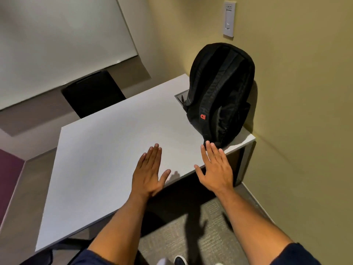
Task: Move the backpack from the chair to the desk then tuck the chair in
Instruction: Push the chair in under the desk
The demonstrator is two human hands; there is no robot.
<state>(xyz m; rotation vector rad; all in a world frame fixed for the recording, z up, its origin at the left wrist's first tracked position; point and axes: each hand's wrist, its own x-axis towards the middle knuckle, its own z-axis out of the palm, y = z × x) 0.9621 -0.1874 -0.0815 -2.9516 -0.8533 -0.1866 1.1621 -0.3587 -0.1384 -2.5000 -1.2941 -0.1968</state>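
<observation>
Head view, read from left to right. At far left a whiteboard (57, 41) hangs on the wall, and below it the black back of a chair (93, 92) stands at the far side of the desk (107, 142), its lower part hidden behind the desk edge. The desk is a pale grey rectangular top that fills the middle of the view, with its right end set against the tan wall. Left hand (150, 174) lies palm down over the near right part of the desktop, fingers straight and close together, thumb spread to the side, holding nothing; its shadow falls on the top just beside the thumb. Right hand (215, 170) is likewise flat and spread wide, empty, positioned over the near right desk edge, with its fingertips (207, 145) reaching the bottom of the backpack (219, 92); whether they touch it cannot be told. The black backpack stands upright on the desk's right end, against the wall, straps facing the camera and a small red logo low on one strap; it partly covers a recessed grey panel (180, 97) in the desktop. A white wall switch plate (229, 19) sits above the backpack. Grey carpet (191, 236) shows below the desk.
</observation>
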